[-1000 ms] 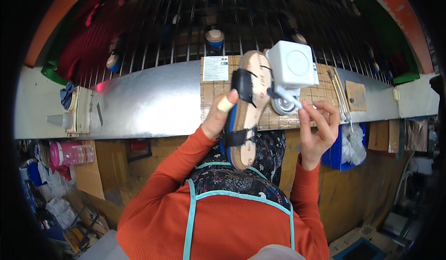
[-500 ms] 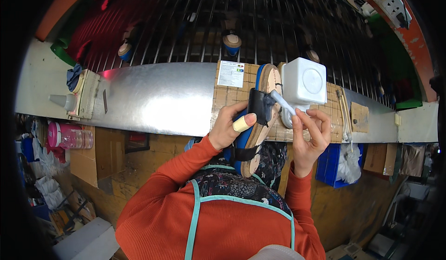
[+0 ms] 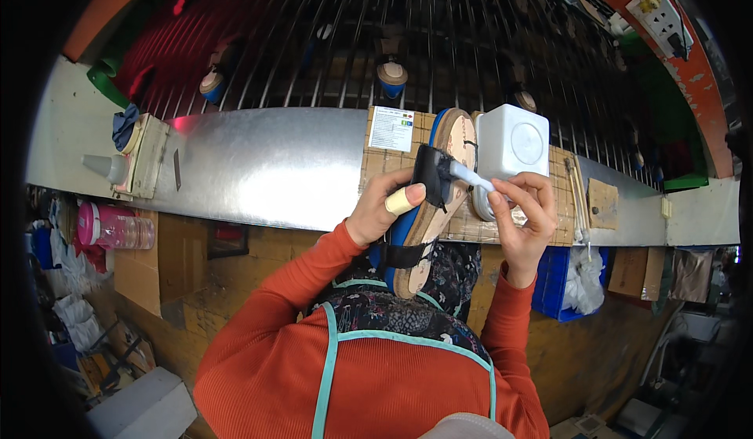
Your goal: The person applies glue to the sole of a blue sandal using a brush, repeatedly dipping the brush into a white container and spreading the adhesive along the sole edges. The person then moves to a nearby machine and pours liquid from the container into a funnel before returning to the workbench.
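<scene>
My left hand [image 3: 378, 210], its thumb wrapped in pale tape, grips a sandal [image 3: 453, 131] by the black upper on its left side. The sandal is tilted, with a tan footbed, a cork-coloured edge, blue along its side and black straps. In the fingertips of my right hand [image 3: 527, 218] is a pale, slim brush-like tool [image 3: 472, 177]. Its far end meets the inner side of the wide black strap [image 3: 432, 177]; whether it has bristles cannot be made out. Just beyond my right hand stands a white square container [image 3: 512, 142], with a round white rim partly hidden below it.
A patterned board [image 3: 376, 164] with a printed label [image 3: 391, 129] lies on the metal bench [image 3: 267, 164]. Thin sticks [image 3: 580, 196] lie at its right. Beyond are conveyor rods carrying sandals [image 3: 392, 76]. A blue crate [image 3: 555, 282] and a pink-lidded jar [image 3: 118, 227] sit below bench level.
The brush-like tool has shifted left and slightly down, onto the black strap, and lies flatter. The sandal's near end has swung slightly left. Both hands keep their hold.
</scene>
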Available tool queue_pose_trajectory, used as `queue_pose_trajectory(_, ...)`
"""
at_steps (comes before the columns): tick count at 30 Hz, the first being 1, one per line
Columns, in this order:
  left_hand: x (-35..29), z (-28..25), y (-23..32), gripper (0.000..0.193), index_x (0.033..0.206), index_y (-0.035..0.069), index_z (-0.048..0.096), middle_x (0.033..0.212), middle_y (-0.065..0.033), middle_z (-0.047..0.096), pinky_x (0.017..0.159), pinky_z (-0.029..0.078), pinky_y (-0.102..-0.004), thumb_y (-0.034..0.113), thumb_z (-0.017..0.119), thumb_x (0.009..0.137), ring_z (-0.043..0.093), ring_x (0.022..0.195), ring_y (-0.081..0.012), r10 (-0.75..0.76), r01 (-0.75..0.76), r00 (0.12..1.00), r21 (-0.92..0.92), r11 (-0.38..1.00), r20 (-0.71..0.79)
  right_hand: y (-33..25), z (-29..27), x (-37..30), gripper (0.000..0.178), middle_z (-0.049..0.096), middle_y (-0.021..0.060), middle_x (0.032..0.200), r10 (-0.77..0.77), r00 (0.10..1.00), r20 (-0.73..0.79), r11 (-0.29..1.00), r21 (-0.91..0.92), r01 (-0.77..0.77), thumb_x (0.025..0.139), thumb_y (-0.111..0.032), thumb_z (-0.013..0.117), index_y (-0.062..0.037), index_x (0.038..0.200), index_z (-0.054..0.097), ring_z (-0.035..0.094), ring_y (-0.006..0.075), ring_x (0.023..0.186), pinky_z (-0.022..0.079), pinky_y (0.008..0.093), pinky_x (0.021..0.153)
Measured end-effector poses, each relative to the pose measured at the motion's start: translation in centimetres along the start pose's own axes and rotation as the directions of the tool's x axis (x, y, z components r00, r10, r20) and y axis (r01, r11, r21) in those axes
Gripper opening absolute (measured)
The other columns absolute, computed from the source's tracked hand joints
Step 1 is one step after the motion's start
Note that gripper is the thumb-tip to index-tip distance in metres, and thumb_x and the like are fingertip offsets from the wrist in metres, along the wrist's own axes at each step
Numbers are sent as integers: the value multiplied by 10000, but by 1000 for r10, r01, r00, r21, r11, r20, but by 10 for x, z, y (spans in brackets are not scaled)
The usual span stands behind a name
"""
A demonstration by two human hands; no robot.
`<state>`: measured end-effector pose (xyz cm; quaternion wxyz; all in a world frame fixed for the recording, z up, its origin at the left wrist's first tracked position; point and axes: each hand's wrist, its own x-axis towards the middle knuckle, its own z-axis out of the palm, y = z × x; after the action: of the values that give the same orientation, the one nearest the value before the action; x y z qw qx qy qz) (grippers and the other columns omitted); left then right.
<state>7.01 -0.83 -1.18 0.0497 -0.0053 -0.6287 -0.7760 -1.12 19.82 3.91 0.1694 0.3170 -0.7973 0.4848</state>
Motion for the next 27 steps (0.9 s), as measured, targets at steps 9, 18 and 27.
queue_pose_trajectory(9, 11, 3, 4, 631, 1027, -39, 638, 911, -85, 653, 725, 492, -239, 571, 532, 906, 615, 819, -118, -119, 125, 992, -163, 979, 45, -3, -11, 0, 226, 617, 19, 878, -114, 993, -3, 986, -125, 113, 683, -93, 809, -108, 903, 760, 520, 138, 723, 324, 287, 724)
queue_pose_trajectory(18, 25, 15, 9, 757, 1379, -5, 420, 1271, -166, 562, 914, 513, -306, 592, 472, 916, 615, 1074, -193, -229, 281, 953, -294, 913, 199, -1, -26, 10, 215, 615, 22, 890, -134, 985, -108, 990, -64, 128, 704, -93, 806, -76, 912, 754, 515, 125, 697, 327, 273, 733)
queue_pose_trajectory(27, 23, 23, 15, 704, 1283, 18, 510, 1072, -99, 633, 733, 553, -262, 622, 411, 936, 646, 873, -135, -194, 167, 980, -370, 914, -35, -10, -5, -26, 161, 601, 29, 874, 68, 997, -44, 998, 1, -68, 772, -78, 769, -54, 930, 751, 511, 86, 651, 359, 250, 693)
